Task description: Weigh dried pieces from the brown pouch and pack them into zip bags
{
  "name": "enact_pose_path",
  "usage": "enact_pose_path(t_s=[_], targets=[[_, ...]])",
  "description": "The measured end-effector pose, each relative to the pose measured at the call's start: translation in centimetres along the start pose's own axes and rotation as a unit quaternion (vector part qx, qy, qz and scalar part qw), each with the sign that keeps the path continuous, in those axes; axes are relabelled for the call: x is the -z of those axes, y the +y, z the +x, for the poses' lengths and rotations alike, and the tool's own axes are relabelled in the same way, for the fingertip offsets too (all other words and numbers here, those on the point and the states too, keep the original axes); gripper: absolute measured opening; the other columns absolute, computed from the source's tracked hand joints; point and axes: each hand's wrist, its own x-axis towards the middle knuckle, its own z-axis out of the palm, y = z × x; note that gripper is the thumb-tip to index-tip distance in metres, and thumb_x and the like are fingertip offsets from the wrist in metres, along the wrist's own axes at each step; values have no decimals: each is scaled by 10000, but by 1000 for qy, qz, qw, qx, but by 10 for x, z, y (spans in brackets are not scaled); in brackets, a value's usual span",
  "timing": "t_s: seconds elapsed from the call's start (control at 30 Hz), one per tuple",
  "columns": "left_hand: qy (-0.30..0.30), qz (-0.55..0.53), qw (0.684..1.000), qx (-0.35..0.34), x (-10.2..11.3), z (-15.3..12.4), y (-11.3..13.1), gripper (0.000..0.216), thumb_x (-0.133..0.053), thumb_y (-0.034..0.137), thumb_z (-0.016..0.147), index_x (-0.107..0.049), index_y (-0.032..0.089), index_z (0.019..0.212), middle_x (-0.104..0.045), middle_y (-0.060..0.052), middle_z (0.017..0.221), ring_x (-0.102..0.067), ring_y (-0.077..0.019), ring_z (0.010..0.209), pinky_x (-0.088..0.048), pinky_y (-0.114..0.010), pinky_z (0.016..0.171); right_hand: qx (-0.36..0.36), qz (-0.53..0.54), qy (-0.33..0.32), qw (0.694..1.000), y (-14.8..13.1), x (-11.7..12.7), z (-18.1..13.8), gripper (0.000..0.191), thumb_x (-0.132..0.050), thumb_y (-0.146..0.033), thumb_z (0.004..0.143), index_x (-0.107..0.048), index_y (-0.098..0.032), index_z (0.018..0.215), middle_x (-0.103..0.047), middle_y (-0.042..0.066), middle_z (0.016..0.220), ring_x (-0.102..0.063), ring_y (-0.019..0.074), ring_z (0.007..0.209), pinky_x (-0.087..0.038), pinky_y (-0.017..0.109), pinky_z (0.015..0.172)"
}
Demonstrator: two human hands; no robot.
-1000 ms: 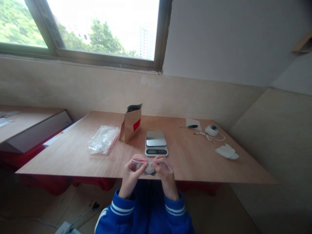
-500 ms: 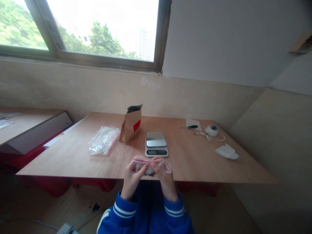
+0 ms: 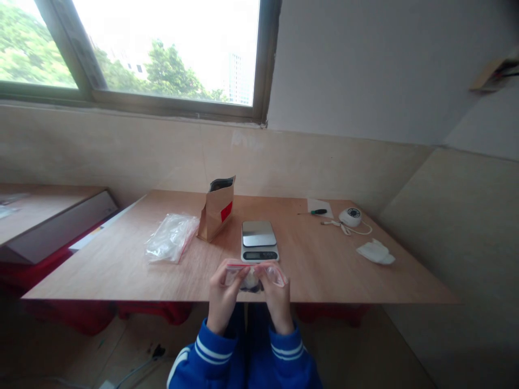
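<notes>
The small clear plastic zip bag with a red seal line point(image 3: 252, 281) is between our two hands, over the near part of the light brown wooden table point(image 3: 316, 275); whether it touches the wood we cannot tell. Our left hand point(image 3: 223, 289) and right hand point(image 3: 277, 289) are close together, each pinching the bag's top between thumb and fingers, and through the plastic we see something pale and dark, too small to make out. Just beyond sits a white digital scale with a silver platform point(image 3: 258, 235). To its left we have a flat heap of clear plastic with a red edge point(image 3: 170, 239); well to the right, a crumpled white sheet point(image 3: 375, 252). Farther back, an upright brown paper pouch with a red label point(image 3: 214, 213) stands open-topped, near a white dome-shaped camera's opposite side of the table point(image 3: 350, 217), where we also see a green-and-black screwdriver point(image 3: 320, 212).
</notes>
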Motion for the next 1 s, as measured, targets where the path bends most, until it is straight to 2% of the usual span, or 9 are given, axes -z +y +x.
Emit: enact_pose_path(t_s=[0.1,0.2,0.3,0.43,0.63,0.77,0.87,0.93,1.0], targets=[[23,11,1000,-11,-4,2,1,171,-639,331,820,-684,166,818,-680,-36,791,-633,-168,770,-490,-255,713,18,-13,17,1000,-2,-6,0,224,-650,-378,830,-626,-176,736,-607,25,738,-594,159,707,-488,264,668],[21,-6,1000,17,-5,3,2,209,-643,367,810,-683,162,815,-683,-35,774,-632,-166,744,-489,-246,674,21,-18,14,1000,-3,-4,0,242,-644,-398,833,-618,-176,740,-598,18,724,-589,155,696,-485,257,658],[40,-41,997,55,-1,6,2,284,-627,431,808,-673,153,769,-669,-26,704,-614,-153,670,-477,-233,607,-9,-5,-32,999,-6,9,2,271,-612,-442,849,-632,-179,786,-633,23,736,-607,161,697,-489,259,649],[90,-56,992,65,9,12,3,350,-632,486,781,-661,146,702,-648,-22,656,-601,-152,654,-476,-235,611,-45,-19,-84,995,-13,23,4,272,-616,-445,845,-694,-185,857,-711,53,817,-655,192,773,-510,288,717],[110,-32,991,63,20,19,7,452,-545,520,823,-680,135,629,-674,-55,633,-605,-158,633,-463,-252,641,-42,-31,-8,999,-15,14,8,273,-631,-436,825,-736,-188,783,-746,65,774,-679,212,724,-538,330,740],[137,-91,983,86,26,23,6,408,-575,489,807,-656,143,607,-667,-46,588,-634,-171,598,-473,-268,638,-34,-5,-76,996,-14,15,7,407,-523,-518,883,-736,-180,958,-760,89,862,-705,244,806,-543,372,794],[114,-146,976,118,26,25,7,383,-596,474,791,-639,141,607,-669,-49,581,-655,-188,588,-485,-276,621,-27,-10,-109,994,-17,20,6,509,-389,-554,935,-722,-178,1017,-761,95,885,-702,259,915,-517,397,879],[66,-160,974,144,25,25,10,398,-583,476,796,-662,121,637,-695,-81,628,-670,-208,607,-497,-292,619,-22,-29,-95,995,-20,25,8,532,-366,-566,939,-733,-180,954,-762,83,808,-708,252,880,-500,396,909],[14,-153,975,163,25,24,15,420,-570,484,802,-699,94,715,-718,-113,696,-671,-216,608,-495,-295,586,-27,-45,-73,996,-24,33,14,550,-375,-588,926,-735,-173,899,-749,76,720,-712,241,779,-517,384,862]])
